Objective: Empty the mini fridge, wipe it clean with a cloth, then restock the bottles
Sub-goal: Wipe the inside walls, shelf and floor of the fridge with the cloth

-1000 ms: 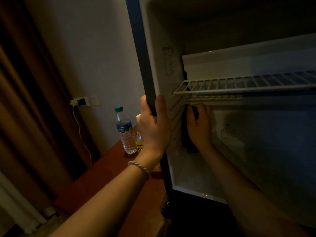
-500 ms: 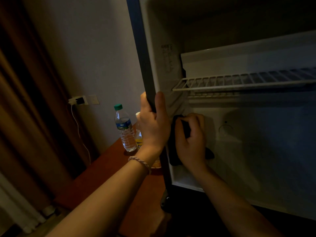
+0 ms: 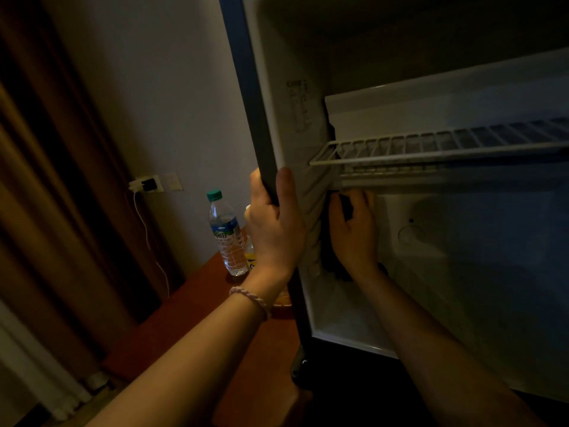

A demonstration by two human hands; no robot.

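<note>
The left hand wraps its fingers round the fridge edge at centre frame to steady it, while the right hand apparently clutches a dark cloth against the inner wall, bottle parked on the tabletop.

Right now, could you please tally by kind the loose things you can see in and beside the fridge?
Water bottle, green cap, on the side table: 1
Yellow-labelled bottle, mostly hidden behind the left hand: 1
Dark cloth, under the right hand: 1
Wire shelf in the fridge: 1
Total: 4
</note>
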